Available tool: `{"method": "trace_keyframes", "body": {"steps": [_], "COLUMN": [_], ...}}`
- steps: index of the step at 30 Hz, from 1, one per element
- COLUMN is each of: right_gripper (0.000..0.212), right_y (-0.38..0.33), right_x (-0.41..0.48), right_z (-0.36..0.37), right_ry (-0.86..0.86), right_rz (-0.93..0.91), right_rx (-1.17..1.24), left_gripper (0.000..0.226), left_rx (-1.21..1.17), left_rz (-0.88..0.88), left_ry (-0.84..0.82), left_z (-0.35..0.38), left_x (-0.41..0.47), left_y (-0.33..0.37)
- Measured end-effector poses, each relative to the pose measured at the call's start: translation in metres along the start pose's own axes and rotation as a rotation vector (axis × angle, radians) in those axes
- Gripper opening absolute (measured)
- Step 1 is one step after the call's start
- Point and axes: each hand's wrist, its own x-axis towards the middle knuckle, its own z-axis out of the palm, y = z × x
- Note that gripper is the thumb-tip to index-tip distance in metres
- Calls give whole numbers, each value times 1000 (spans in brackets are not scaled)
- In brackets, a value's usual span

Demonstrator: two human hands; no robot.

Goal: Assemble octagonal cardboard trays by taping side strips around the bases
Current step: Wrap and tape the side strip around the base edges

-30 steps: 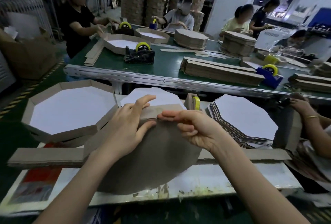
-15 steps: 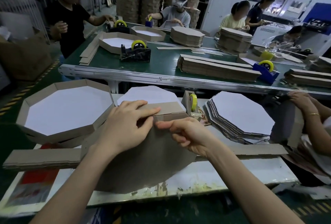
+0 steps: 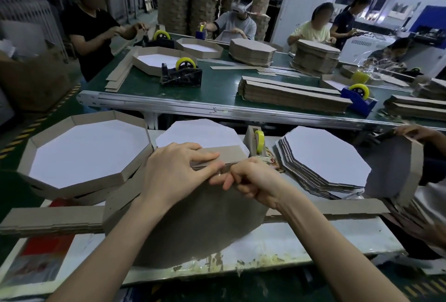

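I hold an octagonal cardboard base (image 3: pixel 193 224) tilted up on edge, brown back toward me, with a brown side strip (image 3: pixel 229 154) folded over its top edge. My left hand (image 3: pixel 176 176) grips the strip and base from the left, fingers over the top. My right hand (image 3: pixel 251 181) pinches the strip's joint at the top edge, fingers curled. A finished octagonal tray (image 3: pixel 89 152) with a white inside sits to the left. A stack of white-faced octagonal bases (image 3: pixel 323 159) lies to the right. A small tape dispenser (image 3: pixel 258 142) with yellow tape stands just behind my hands.
Long brown side strips (image 3: pixel 48 219) lie across the white workbench (image 3: pixel 265 251). Beyond is a green conveyor table (image 3: pixel 217 94) with strip stacks, trays and tape dispensers (image 3: pixel 181 74). Several people work around it. Another person's hand (image 3: pixel 415 132) holds a tray at right.
My right hand has curled its fingers and pinched down at the strip's joint. My left fingers have slid right along the top edge. The head camera has tipped slightly.
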Motion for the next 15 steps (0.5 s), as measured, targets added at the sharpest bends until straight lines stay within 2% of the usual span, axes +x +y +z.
{"method": "trace_keyframes", "body": {"steps": [10,15], "right_gripper": [44,30], "right_y": [-18,-31], "right_x": [-3,-5], "right_z": [-2,-3], "right_ry": [49,97], "right_rz": [-5,-21], "right_rx": [-61,-200], "left_gripper": [35,45], "left_rx": [23,5], "left_rz": [-25,-11], "left_ry": [-52,-60], "left_z": [1,1], "left_x": [6,5], "left_y": [0,-3]}}
